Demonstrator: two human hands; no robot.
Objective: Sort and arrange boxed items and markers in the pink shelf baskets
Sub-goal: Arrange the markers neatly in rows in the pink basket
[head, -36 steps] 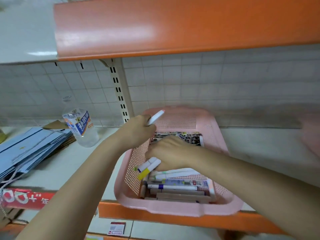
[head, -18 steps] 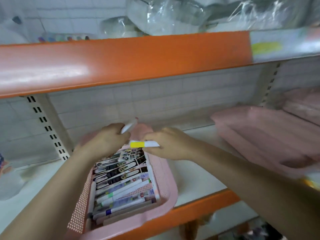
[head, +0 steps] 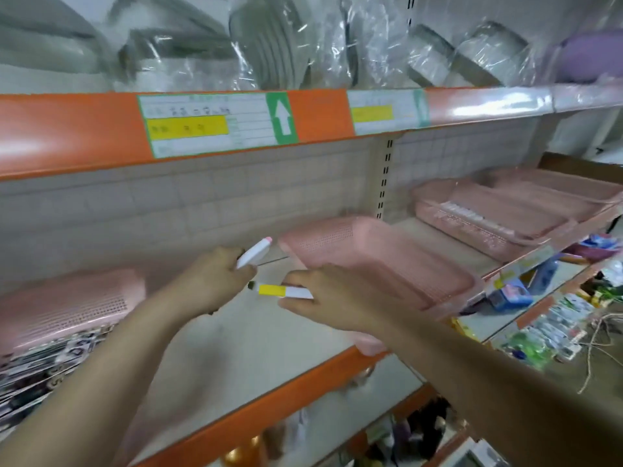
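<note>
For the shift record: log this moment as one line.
left hand: grips pink-tipped marker | right hand: pinches yellow-banded marker | both in front of middle pink basket | stage: markers not yet placed

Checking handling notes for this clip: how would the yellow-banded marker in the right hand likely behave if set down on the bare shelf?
The yellow-banded marker looks stiff and light: the right hand pinches it easily. Its round barrel would probably roll on the shelf.

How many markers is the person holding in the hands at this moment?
2. One white marker with a pink tip is in the left hand; one marker with a yellow band is in the right hand. More may be hidden inside the hands.
</note>
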